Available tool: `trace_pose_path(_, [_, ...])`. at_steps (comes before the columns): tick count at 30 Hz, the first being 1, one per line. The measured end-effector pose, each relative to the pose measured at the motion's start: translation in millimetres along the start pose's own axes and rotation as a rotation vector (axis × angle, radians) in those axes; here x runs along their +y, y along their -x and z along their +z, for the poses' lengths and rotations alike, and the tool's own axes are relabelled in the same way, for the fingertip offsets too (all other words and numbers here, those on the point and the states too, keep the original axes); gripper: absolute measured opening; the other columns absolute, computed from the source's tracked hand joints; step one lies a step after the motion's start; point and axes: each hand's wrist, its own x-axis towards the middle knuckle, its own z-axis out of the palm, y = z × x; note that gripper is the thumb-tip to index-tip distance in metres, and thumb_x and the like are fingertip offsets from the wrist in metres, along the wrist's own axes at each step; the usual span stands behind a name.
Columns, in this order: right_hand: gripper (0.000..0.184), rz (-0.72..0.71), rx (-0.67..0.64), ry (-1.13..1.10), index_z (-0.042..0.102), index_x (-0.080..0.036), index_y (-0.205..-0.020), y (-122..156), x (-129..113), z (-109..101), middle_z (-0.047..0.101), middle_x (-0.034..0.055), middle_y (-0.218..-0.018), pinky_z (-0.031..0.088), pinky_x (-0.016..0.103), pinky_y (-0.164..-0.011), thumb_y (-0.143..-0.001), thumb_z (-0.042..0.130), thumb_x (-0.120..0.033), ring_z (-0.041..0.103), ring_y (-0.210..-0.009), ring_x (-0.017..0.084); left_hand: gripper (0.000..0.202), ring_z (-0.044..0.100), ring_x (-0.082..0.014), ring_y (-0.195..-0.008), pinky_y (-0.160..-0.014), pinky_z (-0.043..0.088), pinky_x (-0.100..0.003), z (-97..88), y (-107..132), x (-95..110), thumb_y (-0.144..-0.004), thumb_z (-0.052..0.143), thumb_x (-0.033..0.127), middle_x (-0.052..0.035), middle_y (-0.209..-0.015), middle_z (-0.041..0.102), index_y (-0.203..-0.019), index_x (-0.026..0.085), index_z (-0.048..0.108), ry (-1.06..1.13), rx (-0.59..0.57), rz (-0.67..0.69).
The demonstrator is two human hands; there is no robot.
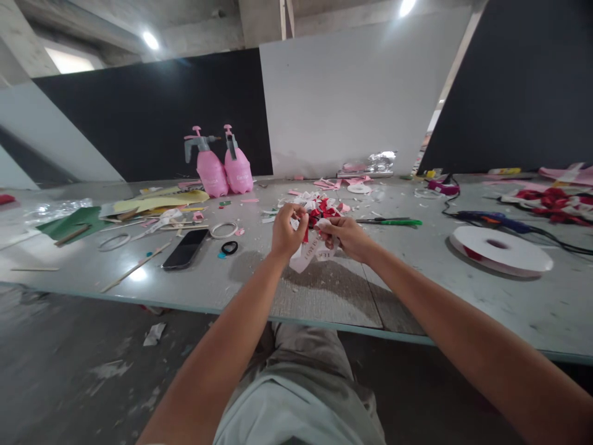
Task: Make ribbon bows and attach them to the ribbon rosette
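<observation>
Both my hands meet over the grey table [324, 290] and hold a bunched red and white ribbon piece [319, 247] between them. My left hand [288, 230] is closed, pinching the ribbon's upper left side. My right hand [348, 238] is closed round its right side, with a white printed tail hanging below. Behind them lies a pile of red and white ribbon scraps [319, 204].
Two pink spray bottles [222, 164] stand at the back. A black phone [186, 248], tape rings [223, 230], sticks and coloured paper [157, 202] lie left. A white ribbon spool [501, 249], blue glue gun [491, 217] with cable, and green pen [393, 221] lie right.
</observation>
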Motion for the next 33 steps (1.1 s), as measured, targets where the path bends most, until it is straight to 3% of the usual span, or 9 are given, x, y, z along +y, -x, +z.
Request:
trace_pose_path(3, [0.035, -0.037, 0.057, -0.005, 0.06, -0.016, -0.062, -1, -2, 2, 0.057, -0.0006, -0.059, 0.038, 0.022, -0.043, -0.065, 0.08, -0.045, 0.046, -0.046, 0.007, 0.009, 0.056, -0.0155, -0.077, -0.081, 0.043, -0.033, -6.1, 1, 8, -0.089, 0.052, 0.027, -0.0026, -0.081, 0.063, -0.086, 0.021, 0.057, -0.062, -0.086, 0.12])
trace_pose_path(6, [0.034, -0.079, 0.087, 0.026, 0.06, -0.017, -0.06, -1, -3, 3, 0.056, -0.0005, -0.057, 0.038, 0.023, -0.044, -0.065, 0.079, -0.045, 0.045, -0.048, 0.008, 0.007, 0.058, -0.016, -0.079, -0.083, 0.041, -0.034, -7.8, 1, 12, -0.087, 0.058, 0.027, -0.0025, -0.083, 0.067, -0.085, 0.021, 0.061, -0.094, -0.153, 0.152])
trace_pose_path(14, [0.029, -0.198, 0.106, 0.409, 0.062, -0.018, -0.061, -3, -1, -6, 0.04, -0.0052, -0.045, 0.022, 0.024, -0.044, -0.078, 0.064, -0.041, 0.032, -0.043, 0.007, 0.009, 0.06, -0.0152, -0.076, -0.083, 0.04, -0.034, -7.7, -1, 7, -0.085, 0.063, 0.029, -0.0023, -0.085, 0.07, -0.086, 0.021, 0.068, -0.128, -0.156, 0.137])
trace_pose_path(19, [0.027, -0.336, 0.103, 0.751, 0.06, -0.017, -0.058, -1, -6, -9, 0.049, -0.0021, -0.053, 0.025, 0.025, -0.051, -0.081, 0.058, -0.031, 0.039, -0.052, 0.009, 0.011, 0.062, -0.0164, -0.081, -0.084, 0.037, -0.035, -7.0, 0, 5, -0.084, 0.063, 0.029, -0.0024, -0.088, 0.071, -0.087, 0.022, 0.071, -0.21, -0.196, 0.12])
trace_pose_path(24, [0.027, -0.385, 0.052, 0.995, 0.058, -0.017, -0.061, 0, -4, -11, 0.049, -0.0011, -0.054, 0.026, 0.025, -0.054, -0.084, 0.053, -0.03, 0.04, -0.054, 0.011, 0.009, 0.062, -0.0163, -0.083, -0.085, 0.034, -0.036, -6.1, 0, 7, -0.08, 0.064, 0.025, -0.0002, -0.089, 0.071, -0.085, 0.024, 0.072, -0.284, -0.28, 0.123])
trace_pose_path(33, [0.024, -0.359, 0.014, 1.139, 0.065, -0.016, -0.07, -2, 2, -7, 0.062, 0.0048, -0.062, 0.027, 0.026, -0.056, -0.085, 0.049, -0.023, 0.049, -0.058, 0.014, 0.01, 0.062, -0.0181, -0.088, -0.089, 0.03, -0.039, -3.5, 1, 14, -0.079, 0.062, 0.026, -0.0009, -0.09, 0.071, -0.081, 0.024, 0.071, -0.442, -0.341, 0.077])
